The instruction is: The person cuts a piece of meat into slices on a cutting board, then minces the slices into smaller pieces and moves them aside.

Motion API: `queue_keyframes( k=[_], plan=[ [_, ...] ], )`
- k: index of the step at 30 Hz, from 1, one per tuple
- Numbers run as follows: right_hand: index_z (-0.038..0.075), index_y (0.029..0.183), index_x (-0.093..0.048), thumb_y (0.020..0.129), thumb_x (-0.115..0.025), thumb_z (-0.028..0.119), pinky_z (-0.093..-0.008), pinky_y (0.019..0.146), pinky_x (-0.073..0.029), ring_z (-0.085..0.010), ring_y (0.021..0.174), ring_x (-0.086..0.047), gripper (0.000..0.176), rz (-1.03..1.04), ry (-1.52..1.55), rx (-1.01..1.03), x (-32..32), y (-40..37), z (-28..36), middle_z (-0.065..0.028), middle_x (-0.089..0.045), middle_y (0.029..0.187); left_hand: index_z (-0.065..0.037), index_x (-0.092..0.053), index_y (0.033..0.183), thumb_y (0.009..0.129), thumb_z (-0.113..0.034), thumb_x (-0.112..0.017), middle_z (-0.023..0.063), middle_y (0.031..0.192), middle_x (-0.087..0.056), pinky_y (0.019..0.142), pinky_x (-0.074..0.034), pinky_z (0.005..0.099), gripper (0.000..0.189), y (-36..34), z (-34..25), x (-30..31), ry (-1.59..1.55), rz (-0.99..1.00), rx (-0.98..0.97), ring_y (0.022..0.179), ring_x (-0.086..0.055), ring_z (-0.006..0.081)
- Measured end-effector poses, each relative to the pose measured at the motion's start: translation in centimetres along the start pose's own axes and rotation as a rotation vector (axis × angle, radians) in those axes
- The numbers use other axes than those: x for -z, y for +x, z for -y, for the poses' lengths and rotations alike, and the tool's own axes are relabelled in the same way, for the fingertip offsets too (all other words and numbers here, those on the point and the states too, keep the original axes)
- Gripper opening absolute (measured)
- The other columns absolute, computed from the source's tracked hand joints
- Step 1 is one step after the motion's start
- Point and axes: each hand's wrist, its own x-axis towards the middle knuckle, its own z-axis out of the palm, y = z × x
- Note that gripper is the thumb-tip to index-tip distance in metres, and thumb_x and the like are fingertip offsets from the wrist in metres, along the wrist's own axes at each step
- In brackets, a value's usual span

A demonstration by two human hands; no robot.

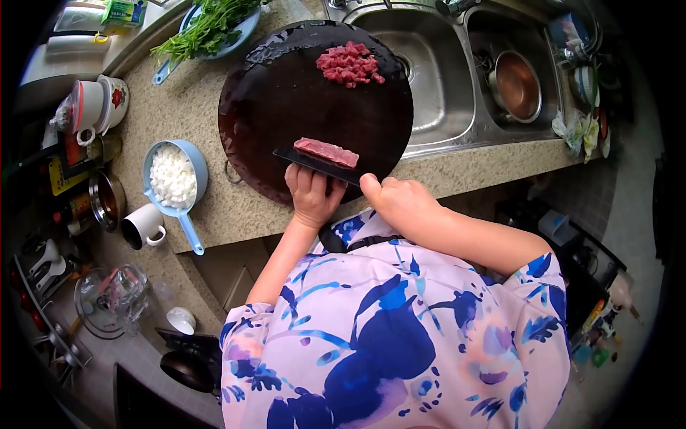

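Item, one knife [314,164], dark-bladed: held in the right hand [401,203], whose grip is closed around the handle (the handle itself is largely covered by the fingers). The blade is set slantwise over the near part of a round, dark cutting board [279,107].

Item, one left hand [312,198]: placed at the near side of the blade, fingers bent and fingertips touching it or just beside it; whether anything is pinched in that grip cannot be told.

Item, one strip of red meat [326,152]: laid on the near part of the board, along the far side of the blade, roughly parallel to it.

Item, one heap of diced red meat [350,65]: kept near the far right edge of the board, well apart from the strip.

Item, one blue handled bowl [198,166], filled with white cubes [171,176]: stood on the speckled tabletop [218,209], left of the board, its handle pointed toward the near edge. A white mug [145,223] is found tipped beside it.

Item, leafy greens [209,32] in a blue container [248,30]: placed beyond the board, to the left.

Item, one steel double sink [429,79]: fitted right of the board, with a metal bowl [518,86] held in its right basin.
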Motion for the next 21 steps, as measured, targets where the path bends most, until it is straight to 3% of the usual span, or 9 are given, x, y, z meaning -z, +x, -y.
queue_keyframes(
  k=[3,5,9,11,13,18,20,21],
  plan=[
    [0.000,0.106,-0.043,0.086,-0.056,0.005,-0.0465,0.063,-0.056,-0.0396,0.073,-0.069,0.025,0.022,0.006,-0.028,-0.1,-1.5,-0.8,-0.0206,-0.064,0.080,-0.005,-0.063,0.121,0.078,-0.025,-0.073,0.0189,0.130,-0.053,0.106,-0.035,0.0513,0.048,0.2,-0.2,0.1,0.006,-0.003,0.040,0.122,-0.045,0.0428],
    [0.000,0.107,-0.043,0.087,-0.054,0.005,-0.0470,0.063,-0.056,-0.0407,0.076,-0.069,0.023,0.053,0.030,-0.048,0.5,-1.4,-0.7,-0.0211,-0.064,0.081,-0.007,-0.066,0.114,0.078,-0.023,-0.072,0.0164,0.123,-0.059,0.098,-0.042,0.0488,0.040,0.3,-0.2,0.4,-0.075,0.189,0.152,0.113,-0.054,0.0393],
    [0.000,0.106,-0.043,0.088,-0.054,0.006,-0.0460,0.061,-0.056,-0.0397,0.073,-0.069,0.022,0.042,0.014,0.038,0.5,1.4,-0.5,-0.0213,-0.065,0.080,-0.005,-0.066,0.114,0.074,-0.021,-0.075,0.0146,0.124,-0.056,0.101,-0.039,0.0499,0.044,0.1,-0.1,-0.1,-0.006,-0.031,0.042,0.120,-0.047,0.0388],
    [-0.001,0.106,-0.044,0.087,-0.054,0.006,-0.0454,0.060,-0.056,-0.0392,0.072,-0.069,0.022,-0.025,-0.013,0.071,-0.4,3.5,-0.1,-0.0211,-0.065,0.079,-0.006,-0.066,0.113,0.073,-0.019,-0.075,0.0138,0.123,-0.057,0.101,-0.040,0.0498,0.043,-0.9,0.7,-0.7,-0.125,0.192,0.145,0.119,-0.047,0.0385],
    [-0.002,0.105,-0.044,0.086,-0.055,0.006,-0.0438,0.060,-0.056,-0.0376,0.071,-0.069,0.023,-0.096,-0.053,0.094,-1.3,4.5,0.4,-0.0206,-0.065,0.077,-0.006,-0.066,0.113,0.073,-0.019,-0.074,0.0133,0.123,-0.057,0.101,-0.040,0.0494,0.042,-0.5,0.4,-0.3,-0.114,0.191,0.159,0.118,-0.047,0.0381],
    [-0.001,0.107,-0.043,0.086,-0.054,0.005,-0.0469,0.062,-0.056,-0.0382,0.073,-0.069,0.025,-0.029,-0.021,0.046,0.0,1.0,-0.6,-0.0214,-0.065,0.078,-0.007,-0.066,0.112,0.072,-0.018,-0.074,0.0122,0.122,-0.057,0.100,-0.039,0.0481,0.042,0.7,-0.3,0.3,-0.127,0.194,0.204,0.118,-0.048,0.0368],
    [-0.001,0.107,-0.041,0.086,-0.054,0.005,-0.0479,0.065,-0.056,-0.0399,0.076,-0.068,0.025,0.119,-0.020,-0.047,0.0,-0.2,-1.7,-0.0221,-0.065,0.079,-0.011,-0.069,0.102,0.076,-0.017,-0.068,0.0096,0.105,-0.067,0.088,-0.047,0.0448,0.026,2.1,-0.9,0.6,-0.104,0.108,0.134,0.097,-0.062,0.0335],
    [0.000,0.107,-0.041,0.087,-0.054,0.005,-0.0482,0.065,-0.056,-0.0410,0.077,-0.068,0.024,0.085,0.014,-0.014,0.1,-0.2,-1.9,-0.0220,-0.065,0.079,-0.011,-0.069,0.102,0.076,-0.017,-0.068,0.0096,0.105,-0.067,0.088,-0.047,0.0448,0.026,1.7,-1.0,0.4,-0.111,0.113,0.138,0.097,-0.062,0.0335]
  ],
)
